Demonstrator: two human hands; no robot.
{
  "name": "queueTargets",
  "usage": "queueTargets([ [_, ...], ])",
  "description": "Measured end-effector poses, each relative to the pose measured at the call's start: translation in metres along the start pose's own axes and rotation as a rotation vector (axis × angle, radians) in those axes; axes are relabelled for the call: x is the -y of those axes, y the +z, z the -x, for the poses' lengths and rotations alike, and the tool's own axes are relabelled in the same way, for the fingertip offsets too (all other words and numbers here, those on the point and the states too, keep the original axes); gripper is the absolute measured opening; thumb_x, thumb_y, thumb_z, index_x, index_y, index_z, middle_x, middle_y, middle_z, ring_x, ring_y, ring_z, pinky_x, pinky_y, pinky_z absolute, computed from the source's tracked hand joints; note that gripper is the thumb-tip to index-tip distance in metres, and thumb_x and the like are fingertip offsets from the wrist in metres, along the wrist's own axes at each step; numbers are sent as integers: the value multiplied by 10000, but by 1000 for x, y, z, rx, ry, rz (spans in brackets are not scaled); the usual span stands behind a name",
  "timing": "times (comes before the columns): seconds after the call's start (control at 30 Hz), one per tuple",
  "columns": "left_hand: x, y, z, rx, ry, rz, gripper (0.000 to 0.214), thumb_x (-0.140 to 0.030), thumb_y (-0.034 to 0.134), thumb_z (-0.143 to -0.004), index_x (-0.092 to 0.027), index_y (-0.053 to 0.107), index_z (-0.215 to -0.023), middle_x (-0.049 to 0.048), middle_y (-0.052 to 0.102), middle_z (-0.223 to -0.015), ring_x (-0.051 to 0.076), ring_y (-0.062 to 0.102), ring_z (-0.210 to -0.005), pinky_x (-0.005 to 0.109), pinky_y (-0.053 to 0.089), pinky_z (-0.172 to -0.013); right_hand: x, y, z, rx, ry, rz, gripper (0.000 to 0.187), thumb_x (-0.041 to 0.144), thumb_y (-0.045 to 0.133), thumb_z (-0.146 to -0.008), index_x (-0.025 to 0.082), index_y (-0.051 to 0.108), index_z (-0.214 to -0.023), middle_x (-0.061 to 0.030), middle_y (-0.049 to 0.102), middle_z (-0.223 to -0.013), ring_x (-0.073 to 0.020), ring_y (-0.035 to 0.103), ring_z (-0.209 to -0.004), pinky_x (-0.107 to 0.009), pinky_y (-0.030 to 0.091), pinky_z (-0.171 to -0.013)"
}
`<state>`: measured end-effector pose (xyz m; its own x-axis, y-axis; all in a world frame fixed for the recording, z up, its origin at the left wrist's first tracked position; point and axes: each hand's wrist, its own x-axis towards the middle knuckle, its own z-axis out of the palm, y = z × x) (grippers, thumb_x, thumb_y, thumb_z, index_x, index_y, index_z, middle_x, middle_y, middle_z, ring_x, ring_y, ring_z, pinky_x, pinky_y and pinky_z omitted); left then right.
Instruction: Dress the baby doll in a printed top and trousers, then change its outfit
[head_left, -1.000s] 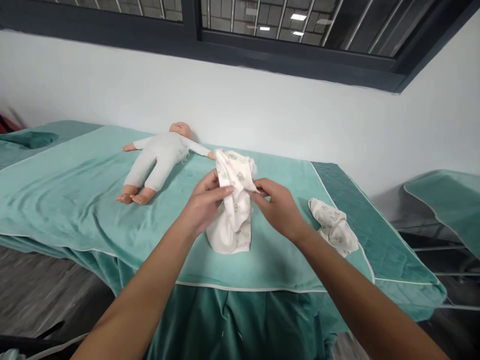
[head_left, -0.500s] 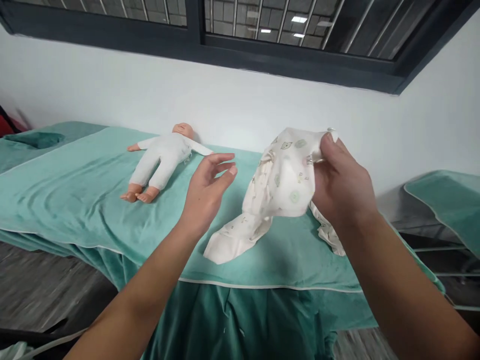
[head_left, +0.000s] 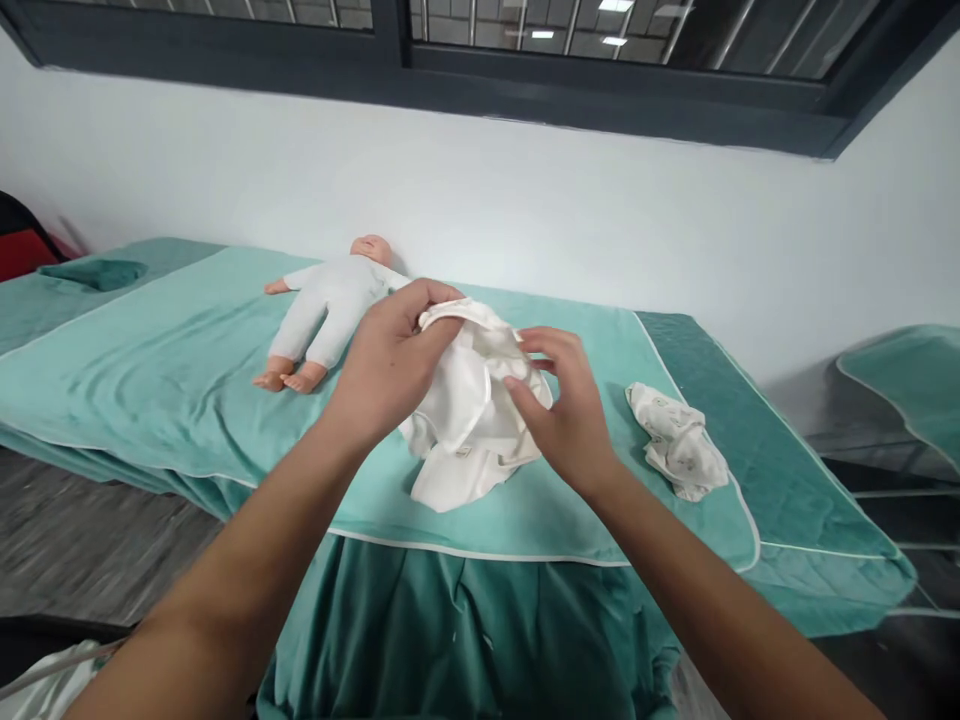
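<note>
My left hand grips the top edge of a white baby garment, fingers curled over the cloth. My right hand pinches the same garment from its right side, thumb and fingers pressed into the fabric. The garment's lower part rests bunched on the light green towel that covers the table. A baby doll in a white suit lies on its back at the far side, to the left of my hands.
A second small printed white garment lies crumpled on the towel to the right. A dark green cover hangs over the table's right end. Another green-covered table stands at the far right. A white wall runs behind.
My right hand has brought the raised garment back down toward the towel. My left hand, open half a second ago, now grips the garment's top edge.
</note>
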<state>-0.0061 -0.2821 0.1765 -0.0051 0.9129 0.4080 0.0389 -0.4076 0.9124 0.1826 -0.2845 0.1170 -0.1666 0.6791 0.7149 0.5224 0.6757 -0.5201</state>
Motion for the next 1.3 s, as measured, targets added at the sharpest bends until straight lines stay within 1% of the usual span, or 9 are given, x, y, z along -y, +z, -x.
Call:
queueTargets([
  [0.07,-4,-5,1,-1,83,-54,79,-167,652,-844,-185,725,-870,3,680,-848,180,630,-871,285,493,-809,-21,8,10,-82,177,75,338,235,648,-829,217,579,-1159,-116,594,-1242,-256,556,-1169,-402,503,-918],
  [0.2,-15,-27,1,-113,272,-300,163,-190,575,-910,-241,717,-974,-12,685,-975,175,632,-926,334,497,-875,-48,18,17,96,411,67,135,287,584,-859,212,649,-950,-24,679,-928,-196,601,-860,-325,465,-799],
  [0.3,-12,-44,2,-269,395,-566,254,-224,568,-916,-259,660,-1150,24,654,-1081,211,619,-1010,382,509,-929,-46,13,9,39,421,17,159,334,575,-894,204,666,-899,9,662,-808,-160,562,-733,-281,421,-705],
  [0.4,0,-41,7,-152,496,-763,486,-214,668,-829,-208,565,-1304,80,575,-1305,268,557,-1208,438,475,-1042,-27,5,-8,51,308,3,253,407,552,-946,199,667,-858,8,637,-770,-148,532,-699,-271,397,-667],
  [0.53,22,-10,11,311,333,-701,416,-260,591,-900,-242,541,-1312,53,609,-1345,264,528,-1286,453,431,-1091,6,-2,-30,144,61,-6,315,406,502,-1002,194,666,-837,-7,633,-783,-145,549,-730,-269,403,-701],
  [0.63,33,3,4,420,129,-430,307,-325,586,-913,-226,596,-1203,32,676,-1170,218,623,-1070,354,506,-912,19,-10,-42,224,-34,22,304,381,479,-1019,192,671,-877,-15,649,-812,-148,571,-760,-266,409,-711],
  [1.03,12,-18,-34,440,-138,-48,326,-512,601,-889,-189,602,-843,37,603,-875,150,561,-764,260,431,-628,20,-58,-76,415,101,172,298,397,548,-968,179,716,-854,-1,676,-748,-141,553,-685,-269,364,-632],
  [1.2,-2,-18,-30,466,-79,-251,214,-398,660,-824,-203,573,-828,8,566,-785,140,530,-692,246,387,-573,26,-59,-71,334,-14,328,211,287,531,-940,196,715,-893,-22,696,-856,-163,577,-762,-286,378,-677],
  [1.3,-12,-9,-27,271,112,-490,94,-240,625,-798,-206,537,-795,-8,545,-755,135,509,-678,257,381,-586,30,-60,-71,182,-142,485,205,189,516,-879,218,706,-950,-30,659,-921,-174,566,-789,-296,379,-675],
])
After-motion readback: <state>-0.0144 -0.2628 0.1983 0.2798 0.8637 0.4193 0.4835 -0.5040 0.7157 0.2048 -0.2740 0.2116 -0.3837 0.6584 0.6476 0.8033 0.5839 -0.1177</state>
